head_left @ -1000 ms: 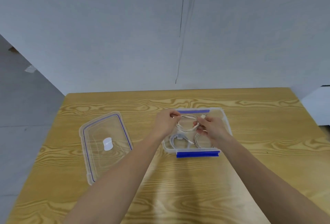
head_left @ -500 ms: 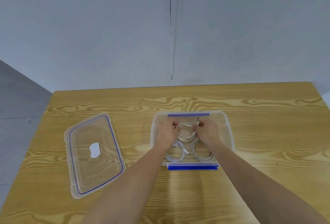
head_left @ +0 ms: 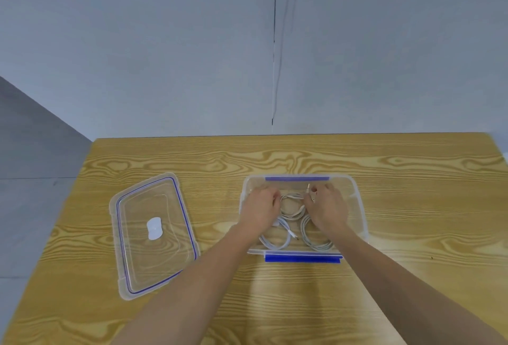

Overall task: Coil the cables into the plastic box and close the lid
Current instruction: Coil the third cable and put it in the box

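A clear, rounded-rectangle lid [head_left: 154,234] with a blue seal line lies on the wood-grain table [head_left: 412,179], left of the open transparent plastic box [head_left: 357,207]. Inside the box, the left hand [head_left: 261,207] and right hand [head_left: 327,207] pinch a white cable coil [head_left: 292,207] between them. Two more white coils [head_left: 277,240] lie nearer the blue front latch [head_left: 302,258].

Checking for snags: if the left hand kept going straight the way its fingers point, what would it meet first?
Probably the clear plastic box's far wall under its blue clip; the left hand points away, inside the box. Depth is uncertain.
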A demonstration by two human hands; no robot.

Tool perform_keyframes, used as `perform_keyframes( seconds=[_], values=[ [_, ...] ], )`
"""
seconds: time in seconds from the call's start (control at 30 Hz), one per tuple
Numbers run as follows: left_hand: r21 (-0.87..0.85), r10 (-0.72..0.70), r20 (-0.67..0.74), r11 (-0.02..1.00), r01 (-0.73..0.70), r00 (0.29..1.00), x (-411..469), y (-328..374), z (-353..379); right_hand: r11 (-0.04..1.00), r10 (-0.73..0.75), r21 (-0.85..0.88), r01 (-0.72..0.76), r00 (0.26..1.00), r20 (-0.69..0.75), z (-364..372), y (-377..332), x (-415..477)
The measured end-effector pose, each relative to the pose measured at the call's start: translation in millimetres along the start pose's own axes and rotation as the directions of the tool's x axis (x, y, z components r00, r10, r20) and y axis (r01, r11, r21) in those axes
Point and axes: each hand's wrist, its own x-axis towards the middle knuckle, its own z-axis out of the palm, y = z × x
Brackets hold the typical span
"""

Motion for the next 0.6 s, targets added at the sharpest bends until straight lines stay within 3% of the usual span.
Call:
perform_keyframes(
  seconds=[0.13, 0.3, 0.43, 0.6],
  values=[
    [0.112, 0.113, -0.113, 0.989, -0.1, 0.987, -16.5, -5.1, -34.2, 0.942, -0.259, -0.236, 0.236, 0.963, -0.07, -12.6, -20.5, -14.2],
    [0.201, 0.127, -0.233, 0.976, -0.08, 0.964, -42.8, -24.3, -64.0, 0.828, -0.504, -0.328, 0.456, 0.86, -0.076, -15.5, -75.2, -33.5],
    [0.205, 0.041, -0.313, 0.978, 0.025, 0.949, -63.2, -48.8, -84.7, 0.739, -0.631, -0.334, 0.585, 0.775, -0.039, -4.2, -122.5, -47.2],
    [0.178, -0.109, -0.373, 0.966, 0.186, 0.921, -92.5, -97.2, -105.2, 0.678, -0.68, -0.331, 0.656, 0.731, 0.055, 22.3, -171.3, -65.5]
  ],
)
